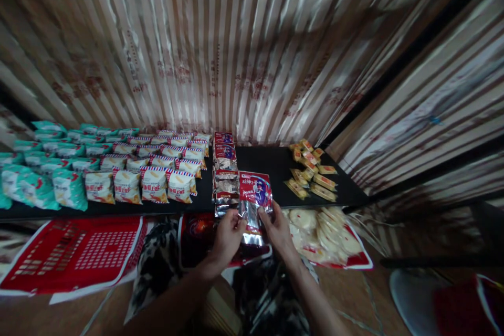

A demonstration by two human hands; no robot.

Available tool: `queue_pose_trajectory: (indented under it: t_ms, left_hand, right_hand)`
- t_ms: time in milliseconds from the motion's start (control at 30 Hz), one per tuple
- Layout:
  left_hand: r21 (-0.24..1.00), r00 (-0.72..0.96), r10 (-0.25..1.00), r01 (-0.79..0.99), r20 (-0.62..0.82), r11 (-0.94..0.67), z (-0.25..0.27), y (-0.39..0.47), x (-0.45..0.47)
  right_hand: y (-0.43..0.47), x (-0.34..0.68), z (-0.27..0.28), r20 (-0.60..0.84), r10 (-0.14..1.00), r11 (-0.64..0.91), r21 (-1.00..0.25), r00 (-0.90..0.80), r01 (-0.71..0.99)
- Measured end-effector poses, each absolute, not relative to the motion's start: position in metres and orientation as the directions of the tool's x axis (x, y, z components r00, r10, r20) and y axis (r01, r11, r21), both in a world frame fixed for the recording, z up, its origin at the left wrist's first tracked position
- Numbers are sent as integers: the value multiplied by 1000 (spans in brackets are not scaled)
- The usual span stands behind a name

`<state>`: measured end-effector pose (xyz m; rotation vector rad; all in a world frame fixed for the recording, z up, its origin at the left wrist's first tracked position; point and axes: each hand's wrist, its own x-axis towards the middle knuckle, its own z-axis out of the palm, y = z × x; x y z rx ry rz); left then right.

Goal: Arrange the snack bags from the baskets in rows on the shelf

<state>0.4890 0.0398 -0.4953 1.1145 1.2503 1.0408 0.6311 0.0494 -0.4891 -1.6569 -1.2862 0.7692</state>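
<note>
Between my two hands is a red and silver snack packet (255, 194) with a purple figure on its front, held upright at the shelf's front edge. My left hand (229, 236) pinches its lower left side. On its right side my right hand (277, 226) grips it, thumb across the front. Just left of it, a row of matching red and silver packets (225, 170) runs from the back of the black shelf (260, 155) to its front edge, overlapping one another.
White chip bags (155, 184) and teal bags (69, 189) stand in rows at left. Small yellow packets (309, 168) lie piled at right. Below the shelf are a red basket (98, 249), a dark-filled basket (197, 239) and a basket of pale flat packs (328, 233). Striped sheeting (220, 63) hangs behind.
</note>
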Motion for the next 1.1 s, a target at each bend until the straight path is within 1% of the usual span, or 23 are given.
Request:
queue_pose_trajectory:
  t_ms: [67, 100, 200, 367, 500, 667, 800, 933, 1100]
  left_hand:
    - [975, -16, 990, 172, -140, 140, -490, 64, 484]
    - [965, -48, 990, 224, -129, 137, -488, 77, 481]
    - [935, -117, 985, 319, -125, 156, -484, 111, 471]
    - [854, -207, 966, 463, -157, 238, -485, 146, 456]
    - [801, -217, 960, 536, -177, 269, -490, 155, 452]
    - [740, -205, 963, 617, -175, 266, -488, 151, 451]
    - [693, -206, 966, 674, -157, 256, -484, 144, 452]
    - [655, -210, 965, 708, -159, 263, -485, 140, 452]
    - [634, -213, 964, 727, -158, 264, -487, 138, 452]
  right_hand:
    - [74, 625, -483, 63, 972, -25, -930, 227, 366]
    - [86, 621, -480, 73, 972, -16, -927, 222, 375]
    - [121, 608, -473, 56, 973, -63, -869, 224, 491]
    - [160, 588, -473, -3, 980, -134, -750, 198, 648]
    - [169, 582, -483, -14, 979, -158, -686, 204, 711]
    - [169, 583, -495, 8, 989, -107, -643, 145, 758]
    - [168, 582, -500, 22, 991, -93, -595, 132, 798]
    - [166, 579, -501, 10, 992, -101, -548, 127, 831]
    - [161, 576, -501, 3, 987, -136, -512, 160, 848]
